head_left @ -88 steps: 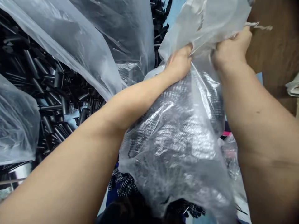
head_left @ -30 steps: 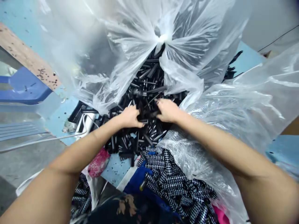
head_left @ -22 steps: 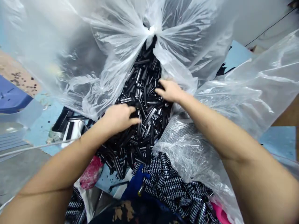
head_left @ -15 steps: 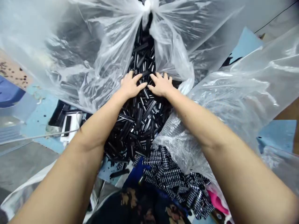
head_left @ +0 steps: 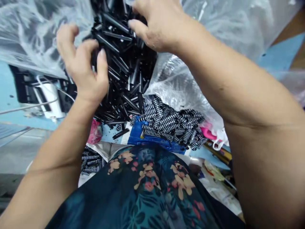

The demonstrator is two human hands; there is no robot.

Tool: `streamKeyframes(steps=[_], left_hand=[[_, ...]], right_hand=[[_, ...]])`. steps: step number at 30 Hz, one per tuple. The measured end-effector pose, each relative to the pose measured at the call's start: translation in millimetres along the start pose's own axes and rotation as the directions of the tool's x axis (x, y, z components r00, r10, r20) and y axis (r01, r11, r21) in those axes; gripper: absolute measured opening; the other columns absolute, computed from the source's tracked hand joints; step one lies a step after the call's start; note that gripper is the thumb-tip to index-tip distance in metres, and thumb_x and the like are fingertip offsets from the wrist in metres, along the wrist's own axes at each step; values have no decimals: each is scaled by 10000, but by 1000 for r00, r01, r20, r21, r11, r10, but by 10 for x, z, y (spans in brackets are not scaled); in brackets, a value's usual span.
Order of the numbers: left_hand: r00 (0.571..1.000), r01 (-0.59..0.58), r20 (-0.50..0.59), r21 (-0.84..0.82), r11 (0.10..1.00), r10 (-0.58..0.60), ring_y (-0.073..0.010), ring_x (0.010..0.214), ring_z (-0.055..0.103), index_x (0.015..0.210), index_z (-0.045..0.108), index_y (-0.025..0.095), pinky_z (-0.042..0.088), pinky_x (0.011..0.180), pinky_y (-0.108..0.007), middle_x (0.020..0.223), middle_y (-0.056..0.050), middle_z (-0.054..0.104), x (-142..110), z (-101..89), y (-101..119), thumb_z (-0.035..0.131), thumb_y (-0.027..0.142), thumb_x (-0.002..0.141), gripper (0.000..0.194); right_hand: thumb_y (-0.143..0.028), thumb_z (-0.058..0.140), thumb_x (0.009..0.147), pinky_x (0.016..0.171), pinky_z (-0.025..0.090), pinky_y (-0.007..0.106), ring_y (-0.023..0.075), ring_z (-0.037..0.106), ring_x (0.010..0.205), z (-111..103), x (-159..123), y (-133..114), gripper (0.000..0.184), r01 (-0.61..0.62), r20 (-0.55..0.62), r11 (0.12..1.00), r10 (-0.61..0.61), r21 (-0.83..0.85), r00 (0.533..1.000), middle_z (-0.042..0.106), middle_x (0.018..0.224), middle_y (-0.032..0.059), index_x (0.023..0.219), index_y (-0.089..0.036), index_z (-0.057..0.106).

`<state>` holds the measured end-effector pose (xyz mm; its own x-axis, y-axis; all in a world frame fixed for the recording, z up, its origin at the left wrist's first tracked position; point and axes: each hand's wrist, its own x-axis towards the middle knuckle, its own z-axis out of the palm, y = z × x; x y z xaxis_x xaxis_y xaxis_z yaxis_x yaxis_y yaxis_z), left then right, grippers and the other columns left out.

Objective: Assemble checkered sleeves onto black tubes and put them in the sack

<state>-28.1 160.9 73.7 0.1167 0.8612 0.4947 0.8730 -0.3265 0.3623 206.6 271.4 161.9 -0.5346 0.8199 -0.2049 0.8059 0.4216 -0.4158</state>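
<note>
A heap of glossy black plastic tubes (head_left: 124,65) spills from a large clear plastic bag (head_left: 45,38) toward my body. My left hand (head_left: 83,63) is at the heap's left side, fingers bent and spread, with tubes beside its fingertips. On the upper right of the heap is my right hand (head_left: 162,25), its thumb apart from the fingers; the top edge cuts off part of it. Neither hand visibly grips a tube. Nearer to me lies a pile of black-and-white banded pieces (head_left: 171,122).
On the left, a white device (head_left: 50,98) with a cable sits on the light blue surface. A pink item (head_left: 209,130) and a white plastic loop lie at the right of the banded pile. Blue plastic (head_left: 154,138) lies under its front edge.
Both hands have come nearer to my body and moved farther apart, and their fingers are more bent. My view has tilted down, showing more of my floral clothing.
</note>
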Motion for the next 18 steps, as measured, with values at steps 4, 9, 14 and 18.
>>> streamKeyframes(steps=[4, 9, 14, 18], left_hand=[[979, -160, 65, -330, 931, 191, -223, 1079, 634, 984, 677, 182, 497, 953, -474, 1092, -71, 684, -771, -304, 884, 602, 252, 943, 110], [582, -24, 463, -812, 584, 668, -155, 768, 660, 927, 664, 184, 516, 713, -286, 836, -50, 711, -1748, -358, 1610, 516, 251, 1001, 178], [390, -7, 531, -816, 579, 753, -150, 710, 643, 897, 656, 172, 485, 681, -253, 766, -49, 678, -2190, -203, 1703, 410, 334, 1050, 332], [412, -310, 476, -729, 611, 777, -161, 663, 592, 831, 623, 179, 460, 685, -290, 696, -43, 635, -2222, -105, 1570, 388, 275, 1052, 338]], right_hand=[[-328, 457, 1013, 1069, 400, 328, 160, 586, 1173, -209, -700, -160, 355, 47, -21, 999, -47, 18, 999, 643, 1051, -37, 1145, -58, 646], [-388, 506, 1012, 810, 520, 256, 96, 633, 832, 37, -1865, -95, 359, 210, -220, 842, -112, 497, 969, 680, 901, -6, 1085, -102, 710], [-488, 651, 930, 863, 577, 308, 136, 691, 872, 366, -2722, 241, 357, 30, -222, 698, 187, 716, 957, 731, 923, 17, 1049, -163, 733], [-441, 659, 939, 875, 591, 311, 141, 700, 877, 552, -3129, 275, 286, 65, -302, 718, 208, 693, 930, 742, 931, 16, 1057, -196, 747]])
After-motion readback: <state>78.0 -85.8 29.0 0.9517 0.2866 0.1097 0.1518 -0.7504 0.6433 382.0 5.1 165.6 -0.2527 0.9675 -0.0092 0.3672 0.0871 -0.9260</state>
